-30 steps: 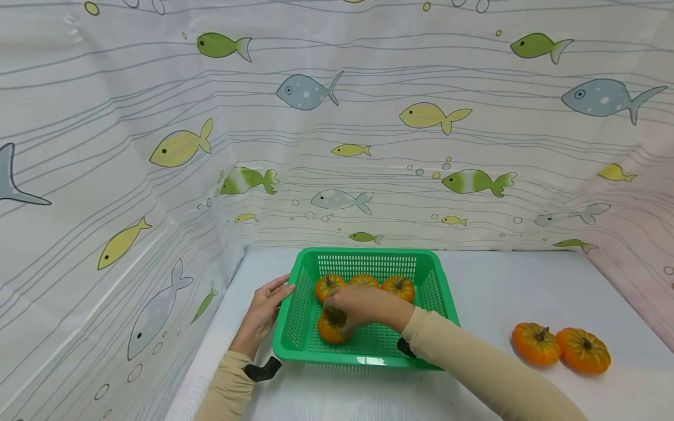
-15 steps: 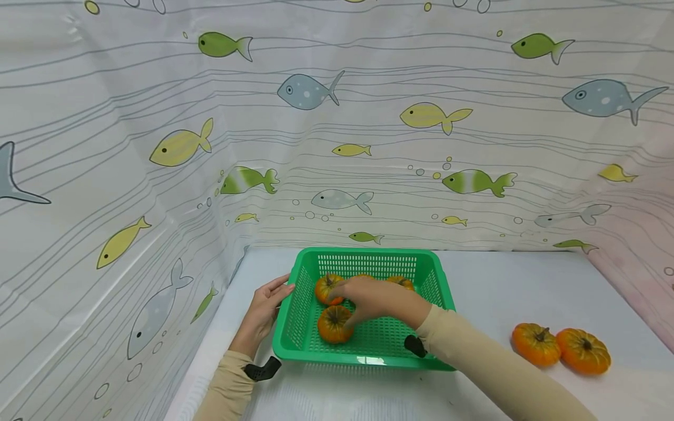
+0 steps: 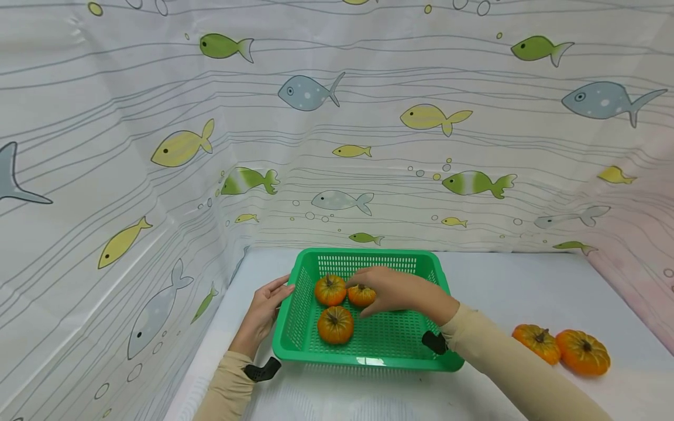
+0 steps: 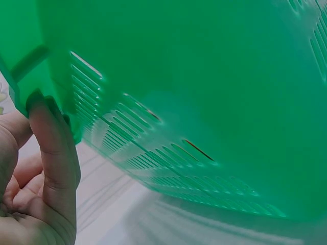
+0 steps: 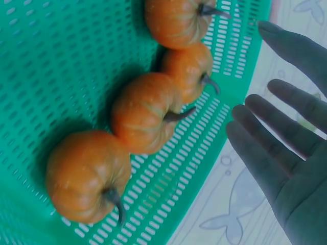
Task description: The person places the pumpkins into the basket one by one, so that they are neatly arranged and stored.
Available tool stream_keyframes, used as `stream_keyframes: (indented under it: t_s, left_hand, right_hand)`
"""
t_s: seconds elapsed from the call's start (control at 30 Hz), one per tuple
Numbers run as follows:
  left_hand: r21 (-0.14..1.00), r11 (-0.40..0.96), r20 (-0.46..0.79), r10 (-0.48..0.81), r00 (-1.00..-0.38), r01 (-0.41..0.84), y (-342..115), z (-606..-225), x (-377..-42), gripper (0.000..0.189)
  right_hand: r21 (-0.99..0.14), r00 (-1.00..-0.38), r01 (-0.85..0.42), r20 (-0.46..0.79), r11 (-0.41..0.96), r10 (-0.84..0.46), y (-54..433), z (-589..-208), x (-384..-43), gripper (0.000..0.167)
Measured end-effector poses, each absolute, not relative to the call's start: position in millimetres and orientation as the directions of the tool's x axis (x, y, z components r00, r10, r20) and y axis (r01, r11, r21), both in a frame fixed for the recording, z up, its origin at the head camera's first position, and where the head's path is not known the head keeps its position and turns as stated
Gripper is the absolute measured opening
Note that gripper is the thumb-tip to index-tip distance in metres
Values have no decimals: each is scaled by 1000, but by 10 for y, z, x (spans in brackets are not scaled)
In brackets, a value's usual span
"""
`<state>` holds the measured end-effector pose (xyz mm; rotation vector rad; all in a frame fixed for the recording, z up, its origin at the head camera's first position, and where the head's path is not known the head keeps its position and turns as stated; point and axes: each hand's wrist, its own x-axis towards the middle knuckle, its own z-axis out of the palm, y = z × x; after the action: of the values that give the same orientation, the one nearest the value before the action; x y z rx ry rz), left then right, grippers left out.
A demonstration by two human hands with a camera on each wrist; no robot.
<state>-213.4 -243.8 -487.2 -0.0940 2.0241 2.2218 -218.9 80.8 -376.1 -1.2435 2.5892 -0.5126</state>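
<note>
A green plastic basket (image 3: 368, 361) with slotted walls stands on the table. At its left side my left hand (image 3: 262, 313) grips the rim, and the left wrist view has the fingers (image 4: 53, 148) bent against the basket's edge. Over the basket my right hand (image 3: 392, 287) holds nothing; its fingers are spread in the right wrist view. Small orange pumpkins lie inside: one at the front left (image 3: 335, 325), one behind it (image 3: 330, 290) and one partly covered by the right hand (image 3: 361, 296). Another pumpkin (image 5: 88, 176), mostly hidden in the head view, shows in the right wrist view.
Two more pumpkins, one nearer (image 3: 537, 342) and one farther right (image 3: 583, 352), sit on the white table (image 3: 489, 280) right of the basket, near the right sleeve. A fish-print sheet (image 3: 389, 158) hangs behind and at both sides.
My right hand has let go of the front-left pumpkin, which stays in the basket, and has drawn back up and to the right. The left hand keeps its place on the rim.
</note>
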Motion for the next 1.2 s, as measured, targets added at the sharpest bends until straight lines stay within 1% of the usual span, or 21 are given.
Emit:
stream_keyframes:
  t_s: [0.27,0.5,0.8,0.93,1.2]
  left_hand:
    - [986,-93,-134,58,-989,-139,-2441,-4872,-2129,55]
    - [985,-94,-143,53,-988,-147,-2441,-4876,-2129,56]
    - [985,-101,-136,61,-989,-142,-2442,-4874,-2137,55]
    - [986,-95,-135,65,-989,-141,-2445,-4872,-2138,56]
    - [986,-85,-140,53,-989,-144,-2442,-4872,-2135,55]
  right_hand:
    - [-408,-658,-676,-42,614,-752,1063,-3708,-2187,60]
    - [-448,-702,-629,-24,635,-712,1329,-3585,-2161,58]
    - [-397,-730,-629,8,668,-683,1657,-3566,-2093,59]
    - [-397,-748,-609,-1,687,-664,1803,-3572,-2043,60]
    - [-431,-781,-555,-25,712,-624,2078,-3591,-1962,60]
